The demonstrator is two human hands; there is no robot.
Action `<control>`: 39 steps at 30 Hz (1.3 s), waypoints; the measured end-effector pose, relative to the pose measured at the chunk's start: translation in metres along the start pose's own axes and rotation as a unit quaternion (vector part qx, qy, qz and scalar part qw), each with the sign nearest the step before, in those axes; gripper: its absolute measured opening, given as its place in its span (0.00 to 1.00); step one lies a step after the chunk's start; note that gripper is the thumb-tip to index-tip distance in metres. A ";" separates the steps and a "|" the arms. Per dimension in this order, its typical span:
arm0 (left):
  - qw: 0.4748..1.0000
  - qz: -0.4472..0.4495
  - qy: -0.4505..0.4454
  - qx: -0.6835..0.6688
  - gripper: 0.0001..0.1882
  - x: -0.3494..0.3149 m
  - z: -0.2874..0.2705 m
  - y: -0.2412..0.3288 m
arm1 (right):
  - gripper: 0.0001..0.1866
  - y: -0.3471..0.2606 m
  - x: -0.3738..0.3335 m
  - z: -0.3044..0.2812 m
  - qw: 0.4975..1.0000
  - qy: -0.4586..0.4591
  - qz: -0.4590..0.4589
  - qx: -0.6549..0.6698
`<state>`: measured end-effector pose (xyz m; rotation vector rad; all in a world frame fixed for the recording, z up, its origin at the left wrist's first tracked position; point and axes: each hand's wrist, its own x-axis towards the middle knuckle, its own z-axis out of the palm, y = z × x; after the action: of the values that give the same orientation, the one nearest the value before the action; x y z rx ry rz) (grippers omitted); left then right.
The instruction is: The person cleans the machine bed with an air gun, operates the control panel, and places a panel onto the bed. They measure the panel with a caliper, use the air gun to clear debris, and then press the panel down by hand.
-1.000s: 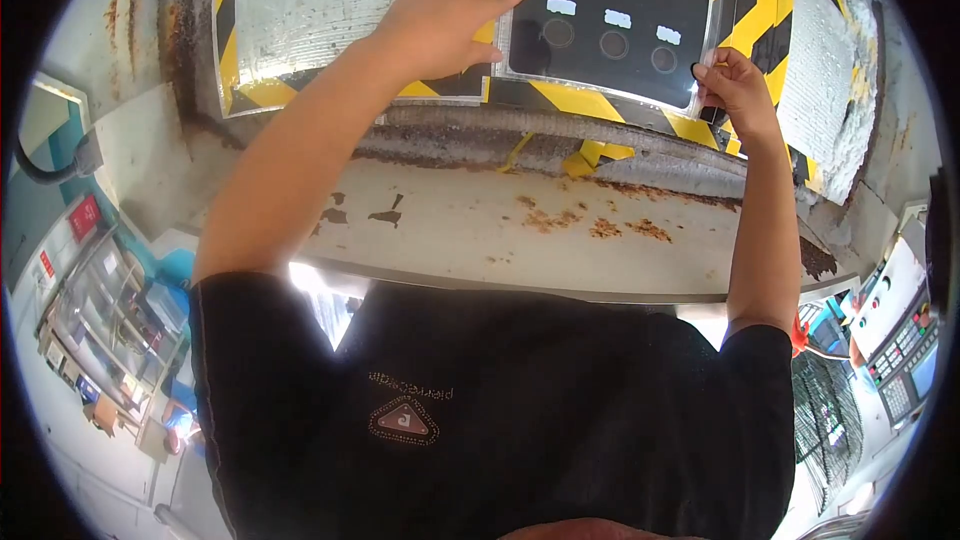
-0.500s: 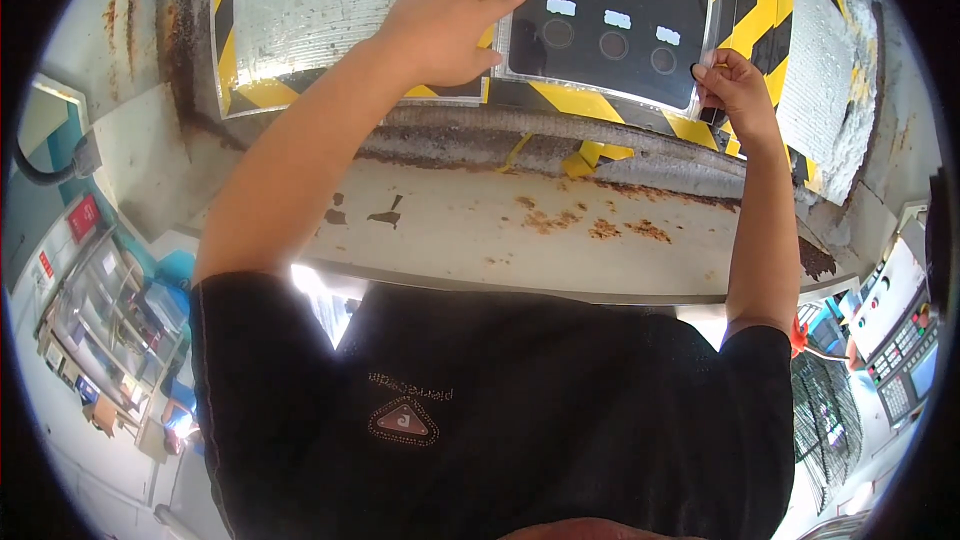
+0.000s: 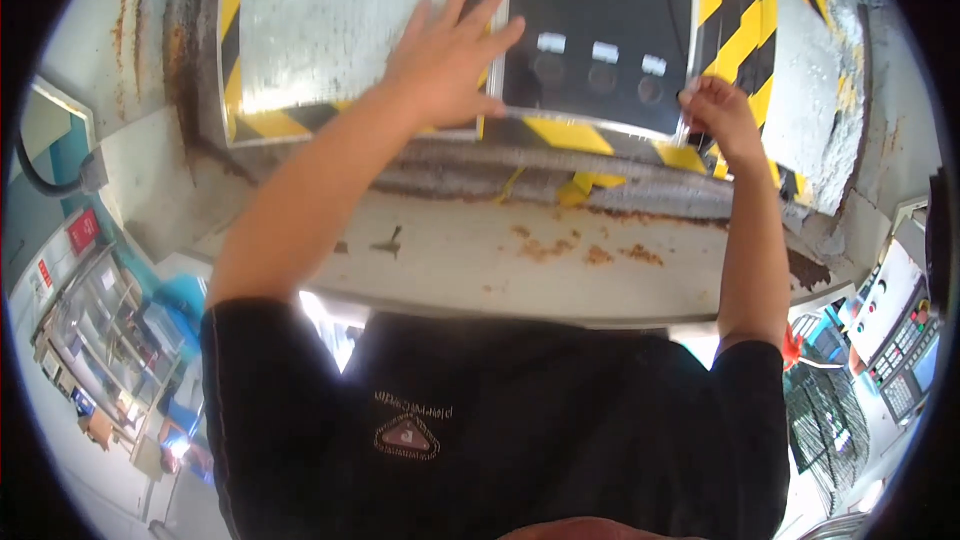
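My left hand [image 3: 450, 65] lies with its fingers spread across the border between a pale, scuffed panel [image 3: 330, 35] and the black panel [image 3: 600, 10]. That black panel has a shiny clear edging, three round marks and small white labels above them. At its lower right corner my right hand [image 3: 722, 115] is closed, thumb and fingers pinched together at the edge. Whatever is between those fingertips is too small to make out. Yellow-and-black striped tape [image 3: 570, 134] runs around both panels.
A pale ledge [image 3: 450, 240] with rust patches crosses between the panels and my body. A loose bit of yellow tape [image 3: 580, 188] hangs in the gap above it. At the right stands a machine control panel with keys [image 3: 900, 350]; shelving [image 3: 105, 305] is at the left.
The panels and ledge sit slightly lower in view. My right hand stays pinched at the black panel's corner, and my left hand remains spread at its left edge.
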<state>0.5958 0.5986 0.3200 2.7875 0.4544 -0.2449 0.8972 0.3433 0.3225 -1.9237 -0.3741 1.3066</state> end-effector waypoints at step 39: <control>0.996 0.006 -0.086 0.011 0.60 0.013 -0.019 -0.003 | 0.40 -0.048 -0.027 0.029 0.902 0.157 -0.016 -0.402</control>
<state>0.6088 0.6112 0.3340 2.7593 0.3938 -0.4840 0.8684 0.3714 0.3701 -2.7397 -0.8706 0.8371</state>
